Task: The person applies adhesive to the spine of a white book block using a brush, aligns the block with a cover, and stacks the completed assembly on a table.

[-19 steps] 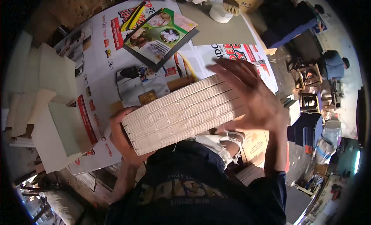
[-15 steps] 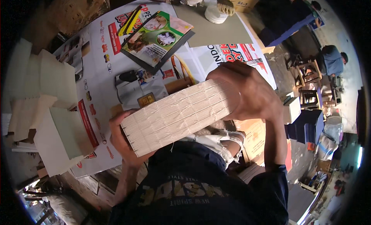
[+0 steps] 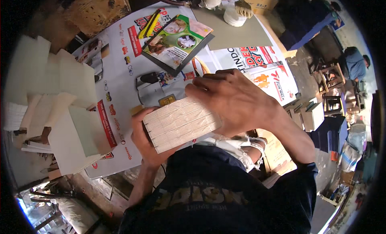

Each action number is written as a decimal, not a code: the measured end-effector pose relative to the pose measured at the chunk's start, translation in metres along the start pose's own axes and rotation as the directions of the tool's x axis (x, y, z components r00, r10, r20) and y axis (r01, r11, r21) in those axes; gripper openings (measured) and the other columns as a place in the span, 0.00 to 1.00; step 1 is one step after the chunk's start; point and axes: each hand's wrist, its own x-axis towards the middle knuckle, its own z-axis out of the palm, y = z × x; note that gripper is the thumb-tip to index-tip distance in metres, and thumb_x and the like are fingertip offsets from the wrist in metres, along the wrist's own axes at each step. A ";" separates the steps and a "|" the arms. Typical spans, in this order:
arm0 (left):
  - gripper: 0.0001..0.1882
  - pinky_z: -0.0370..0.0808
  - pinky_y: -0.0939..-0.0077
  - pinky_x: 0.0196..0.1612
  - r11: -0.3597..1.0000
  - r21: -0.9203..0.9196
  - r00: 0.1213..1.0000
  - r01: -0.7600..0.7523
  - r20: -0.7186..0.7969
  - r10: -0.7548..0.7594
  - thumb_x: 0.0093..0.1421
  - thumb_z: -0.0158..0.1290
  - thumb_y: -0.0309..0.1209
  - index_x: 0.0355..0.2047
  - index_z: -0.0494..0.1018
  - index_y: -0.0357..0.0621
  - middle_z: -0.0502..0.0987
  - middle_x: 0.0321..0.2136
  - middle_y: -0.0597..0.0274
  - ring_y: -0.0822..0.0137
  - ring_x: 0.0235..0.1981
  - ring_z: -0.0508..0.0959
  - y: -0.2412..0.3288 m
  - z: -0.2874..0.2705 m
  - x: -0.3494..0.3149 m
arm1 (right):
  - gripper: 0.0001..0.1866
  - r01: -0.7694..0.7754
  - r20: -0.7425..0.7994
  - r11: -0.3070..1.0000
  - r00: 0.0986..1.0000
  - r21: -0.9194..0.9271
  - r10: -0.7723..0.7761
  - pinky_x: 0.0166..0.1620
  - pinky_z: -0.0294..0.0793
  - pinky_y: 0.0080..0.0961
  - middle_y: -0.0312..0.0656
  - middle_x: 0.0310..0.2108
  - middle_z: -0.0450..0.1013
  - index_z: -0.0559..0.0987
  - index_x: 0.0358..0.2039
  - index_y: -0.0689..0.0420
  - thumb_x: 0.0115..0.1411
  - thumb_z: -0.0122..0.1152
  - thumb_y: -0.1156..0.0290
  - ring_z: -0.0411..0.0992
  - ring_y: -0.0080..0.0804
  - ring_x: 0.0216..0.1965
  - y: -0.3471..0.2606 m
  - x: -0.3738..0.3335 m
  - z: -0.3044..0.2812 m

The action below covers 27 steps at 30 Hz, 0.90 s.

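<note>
A thick book block, its pale spine facing up and ridged with rows of folded, stitched sections, is held over the near edge of the table. My left hand wraps round its left end, thumb along the far side. My right hand lies across the right part of the spine, fingers bent over the far edge, hiding that end. Beyond the block lies a green-and-pink printed booklet on a dark board, beside yellow-and-black cutters.
Stacks of pale folded paper stand at the left. A white pot with a brush is on the grey board at the back. Printed banner sheets cover the table. A person sits far right.
My right hand has slid left along the spine from the right end and now covers more of it. My left hand keeps its grip. The whole view has shifted slightly.
</note>
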 end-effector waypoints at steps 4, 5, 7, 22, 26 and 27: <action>0.46 0.76 0.60 0.49 0.977 0.185 0.982 -0.110 -0.130 0.135 0.48 0.69 0.54 0.56 0.64 0.34 0.78 0.43 0.45 0.56 0.44 0.80 0.020 -0.006 0.008 | 0.37 -0.013 -0.113 1.000 0.994 -0.018 0.011 0.47 0.75 0.45 0.52 0.49 0.74 0.74 0.49 0.59 0.34 0.73 0.63 0.77 0.48 0.44 0.009 -0.003 -0.005; 0.45 0.76 0.57 0.50 0.985 0.130 0.971 -0.117 -0.195 0.141 0.52 0.65 0.57 0.57 0.65 0.34 0.77 0.43 0.43 0.53 0.44 0.80 0.020 -0.009 0.000 | 0.36 0.055 -0.277 0.996 0.958 -0.070 -0.072 0.47 0.76 0.45 0.52 0.46 0.75 0.75 0.48 0.59 0.34 0.71 0.62 0.77 0.50 0.42 0.011 -0.012 -0.009; 0.45 0.75 0.49 0.51 0.973 -0.229 0.971 0.024 -0.227 -0.078 0.58 0.52 0.63 0.58 0.66 0.33 0.76 0.44 0.39 0.47 0.44 0.79 -0.018 -0.025 -0.056 | 0.34 0.110 -0.474 0.977 0.861 -0.185 -0.186 0.48 0.76 0.45 0.50 0.45 0.75 0.76 0.47 0.59 0.35 0.69 0.62 0.77 0.50 0.43 0.011 -0.013 -0.005; 0.34 0.78 0.67 0.52 0.115 -0.431 0.389 0.895 0.629 -0.673 0.58 0.65 0.29 0.62 0.63 0.37 0.74 0.53 0.56 0.64 0.53 0.76 0.013 -0.001 0.004 | 0.18 0.048 -0.594 0.917 0.748 -0.396 -0.296 0.51 0.75 0.34 0.48 0.50 0.74 0.76 0.43 0.60 0.50 0.63 0.71 0.74 0.40 0.52 0.018 -0.041 0.141; 0.33 0.75 0.68 0.54 0.315 -0.287 0.426 0.905 0.618 -0.660 0.55 0.65 0.27 0.60 0.66 0.37 0.76 0.50 0.57 0.64 0.51 0.77 0.005 -0.017 -0.010 | 0.17 0.003 -0.676 0.997 0.735 0.074 0.048 0.50 0.69 0.39 0.47 0.53 0.72 0.74 0.42 0.59 0.60 0.64 0.60 0.72 0.43 0.49 -0.026 -0.074 0.140; 0.34 0.74 0.69 0.55 0.300 -0.252 0.392 0.920 0.620 -0.680 0.53 0.66 0.27 0.60 0.66 0.37 0.76 0.50 0.56 0.64 0.51 0.77 0.004 -0.028 -0.009 | 0.20 -0.013 -0.703 0.960 0.678 0.278 0.212 0.50 0.69 0.38 0.48 0.52 0.73 0.74 0.42 0.61 0.61 0.65 0.57 0.73 0.44 0.49 -0.026 -0.087 0.131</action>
